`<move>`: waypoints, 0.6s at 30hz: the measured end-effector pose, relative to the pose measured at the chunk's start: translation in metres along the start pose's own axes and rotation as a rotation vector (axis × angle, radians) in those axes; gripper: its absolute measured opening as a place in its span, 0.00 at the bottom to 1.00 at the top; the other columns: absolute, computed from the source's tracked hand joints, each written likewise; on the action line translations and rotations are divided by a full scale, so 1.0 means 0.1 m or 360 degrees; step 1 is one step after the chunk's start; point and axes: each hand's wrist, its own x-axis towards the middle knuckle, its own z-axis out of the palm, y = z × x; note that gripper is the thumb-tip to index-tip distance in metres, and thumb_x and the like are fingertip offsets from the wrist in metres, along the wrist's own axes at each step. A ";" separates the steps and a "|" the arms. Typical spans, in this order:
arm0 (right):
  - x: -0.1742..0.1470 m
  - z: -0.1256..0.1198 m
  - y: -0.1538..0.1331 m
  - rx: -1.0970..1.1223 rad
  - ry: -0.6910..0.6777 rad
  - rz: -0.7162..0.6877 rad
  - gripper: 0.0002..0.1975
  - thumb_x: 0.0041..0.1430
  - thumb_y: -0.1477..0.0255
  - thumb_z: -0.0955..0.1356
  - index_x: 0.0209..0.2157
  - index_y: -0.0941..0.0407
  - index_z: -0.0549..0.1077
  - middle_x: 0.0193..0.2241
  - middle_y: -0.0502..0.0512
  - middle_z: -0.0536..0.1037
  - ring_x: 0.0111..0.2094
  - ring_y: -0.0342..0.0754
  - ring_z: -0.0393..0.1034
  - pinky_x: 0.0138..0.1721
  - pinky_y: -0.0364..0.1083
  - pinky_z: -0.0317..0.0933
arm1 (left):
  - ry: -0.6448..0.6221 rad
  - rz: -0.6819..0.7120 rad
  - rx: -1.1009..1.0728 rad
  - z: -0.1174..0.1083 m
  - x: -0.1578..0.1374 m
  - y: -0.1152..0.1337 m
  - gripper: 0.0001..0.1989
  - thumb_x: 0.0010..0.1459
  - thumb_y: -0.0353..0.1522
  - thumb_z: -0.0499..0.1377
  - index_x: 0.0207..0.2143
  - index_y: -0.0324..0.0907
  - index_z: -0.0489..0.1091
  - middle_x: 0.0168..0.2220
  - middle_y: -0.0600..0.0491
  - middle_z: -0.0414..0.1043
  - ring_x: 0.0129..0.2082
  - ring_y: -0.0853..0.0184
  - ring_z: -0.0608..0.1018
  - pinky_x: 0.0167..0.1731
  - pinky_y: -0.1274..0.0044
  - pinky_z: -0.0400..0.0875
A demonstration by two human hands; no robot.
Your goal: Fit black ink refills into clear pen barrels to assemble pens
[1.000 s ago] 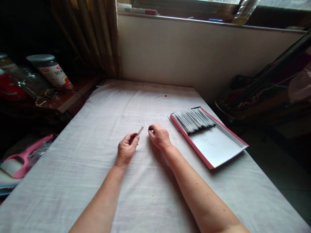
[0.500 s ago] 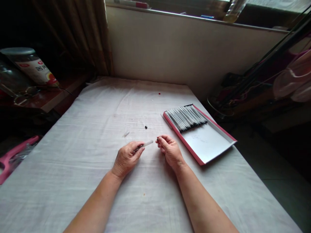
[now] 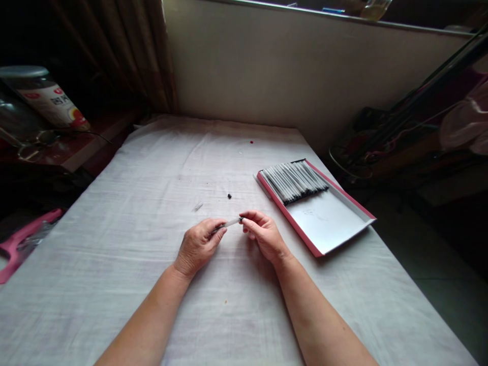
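My left hand (image 3: 198, 245) pinches a thin clear pen tube (image 3: 231, 222) that points to the right, just above the white cloth (image 3: 152, 274). My right hand (image 3: 263, 234) meets the tube's right end, its fingertips closed on a small dark piece there. A tiny black part (image 3: 229, 195) and a small clear cap (image 3: 197, 206) lie loose on the cloth beyond my hands. To the right lies a shallow red-rimmed box lid (image 3: 335, 229) with a row of several white refills (image 3: 295, 179) in its far half.
A wall and window sill rise behind the table. At left stand a labelled jar (image 3: 46, 99) on a dark shelf and a pink plastic thing (image 3: 23, 239). Dark clutter and rods fill the right side past the table's edge.
One second ago the hands were apart, the left holding a short clear piece. Now the left hand holds a longer tube and the right hand has closed in on its end. The view shifted slightly.
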 end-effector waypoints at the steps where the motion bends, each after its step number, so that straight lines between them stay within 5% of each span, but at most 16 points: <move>1: 0.00 0.00 -0.01 -0.0015 0.0004 -0.0006 0.14 0.43 0.63 0.74 0.33 0.55 0.78 0.25 0.51 0.75 0.24 0.41 0.63 0.18 0.39 0.48 | -0.0002 0.0004 0.0008 0.00 0.00 -0.01 0.10 0.59 0.34 0.58 0.41 0.46 0.76 0.36 0.50 0.80 0.35 0.65 0.80 0.37 0.75 0.74; 9: -0.01 0.01 0.02 -0.0169 0.0020 -0.0268 0.10 0.47 0.66 0.73 0.33 0.54 0.78 0.27 0.50 0.77 0.26 0.42 0.66 0.28 0.44 0.62 | -0.0026 0.0015 0.0083 -0.02 -0.01 -0.02 0.10 0.60 0.35 0.57 0.42 0.46 0.75 0.35 0.51 0.79 0.33 0.66 0.79 0.36 0.77 0.72; 18: -0.01 -0.09 0.08 -0.0638 -0.0021 -0.0580 0.07 0.54 0.68 0.70 0.35 0.53 0.79 0.33 0.54 0.80 0.34 0.47 0.72 0.33 0.44 0.64 | -0.0074 0.0053 0.0170 -0.05 -0.01 -0.03 0.10 0.61 0.35 0.58 0.42 0.47 0.77 0.34 0.52 0.78 0.33 0.67 0.79 0.35 0.78 0.71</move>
